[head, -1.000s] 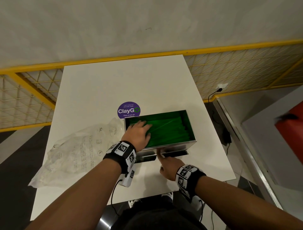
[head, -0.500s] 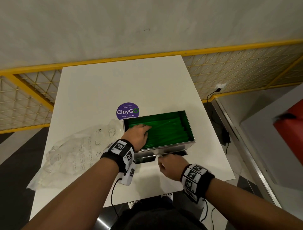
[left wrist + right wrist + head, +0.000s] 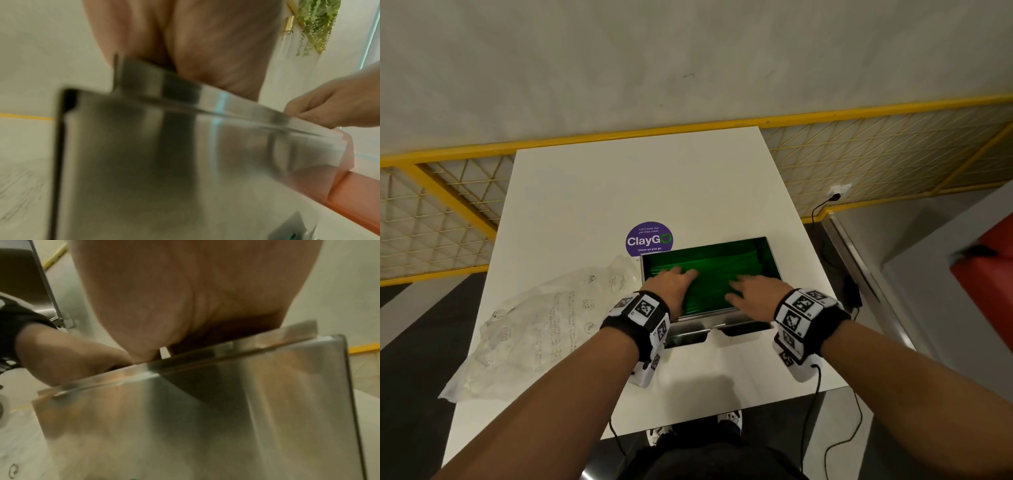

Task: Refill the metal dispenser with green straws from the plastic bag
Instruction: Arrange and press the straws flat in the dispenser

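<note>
The metal dispenser stands open-topped on the white table, full of green straws. My left hand lies flat on the straws at the box's left side, fingers stretched out. My right hand lies flat on the straws at the right side, fingers spread. Both wrist views show only a palm over the blurred steel front wall; the fingers are hidden inside. The crumpled clear plastic bag lies limp on the table to the left of the dispenser.
A purple round "ClayGo" sticker is on the table just behind the dispenser. A yellow-framed mesh railing runs behind the table. The table's near edge is close to my body, with cables hanging below.
My right hand has left the dispenser's lower front and come up onto the straws inside. My left hand has stayed on the straws at the left.
</note>
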Demonstrator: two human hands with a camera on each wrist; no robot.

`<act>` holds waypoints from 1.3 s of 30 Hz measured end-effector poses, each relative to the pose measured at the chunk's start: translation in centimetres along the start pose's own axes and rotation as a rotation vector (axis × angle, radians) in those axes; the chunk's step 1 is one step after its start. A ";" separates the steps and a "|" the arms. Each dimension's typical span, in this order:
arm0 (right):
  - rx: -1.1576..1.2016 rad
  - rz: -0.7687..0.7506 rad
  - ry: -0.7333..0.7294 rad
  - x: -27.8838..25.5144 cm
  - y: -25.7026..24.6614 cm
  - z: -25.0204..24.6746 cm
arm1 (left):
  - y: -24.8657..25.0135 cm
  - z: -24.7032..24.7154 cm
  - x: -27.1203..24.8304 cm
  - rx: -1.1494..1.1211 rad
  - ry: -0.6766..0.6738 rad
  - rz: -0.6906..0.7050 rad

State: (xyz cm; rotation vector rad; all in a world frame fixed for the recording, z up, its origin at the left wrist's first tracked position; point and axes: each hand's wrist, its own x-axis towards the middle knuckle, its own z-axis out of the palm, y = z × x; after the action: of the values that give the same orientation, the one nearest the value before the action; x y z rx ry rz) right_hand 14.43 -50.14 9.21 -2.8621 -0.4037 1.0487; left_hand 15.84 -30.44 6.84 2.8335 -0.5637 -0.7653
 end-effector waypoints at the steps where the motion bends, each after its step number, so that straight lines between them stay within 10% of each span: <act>1: 0.035 0.005 -0.008 0.0 0.1 0.1 | -0.1 0.1 0.0 0.033 0.006 -0.022; 7: 0.067 -0.032 0.222 -0.5 0.9 0.5 | 0.1 0.5 0.0 0.067 0.134 -0.092; 11: 0.215 -0.034 0.054 -0.2 1.3 1.4 | 0.0 0.7 -0.1 0.102 0.107 -0.023; 17: 0.219 -0.064 0.219 0.3 1.3 -0.2 | 0.0 0.0 -0.3 0.010 0.103 -0.050; 22: -0.005 -0.039 -0.089 1.1 0.8 -1.1 | 0.4 -0.5 -0.1 -0.009 0.101 -0.106; 27: -0.017 -0.060 0.133 1.1 0.7 -1.3 | 0.2 -0.7 -0.1 0.018 0.122 -0.108; 39: -0.126 0.018 0.135 2.5 0.8 -1.4 | -0.2 -1.2 0.1 -0.075 0.092 -0.102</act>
State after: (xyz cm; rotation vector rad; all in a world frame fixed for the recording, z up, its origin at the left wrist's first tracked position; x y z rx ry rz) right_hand 17.30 -50.19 8.57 -3.0304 -0.4502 0.8546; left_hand 16.63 -30.19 7.80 2.8284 -0.3714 -0.6539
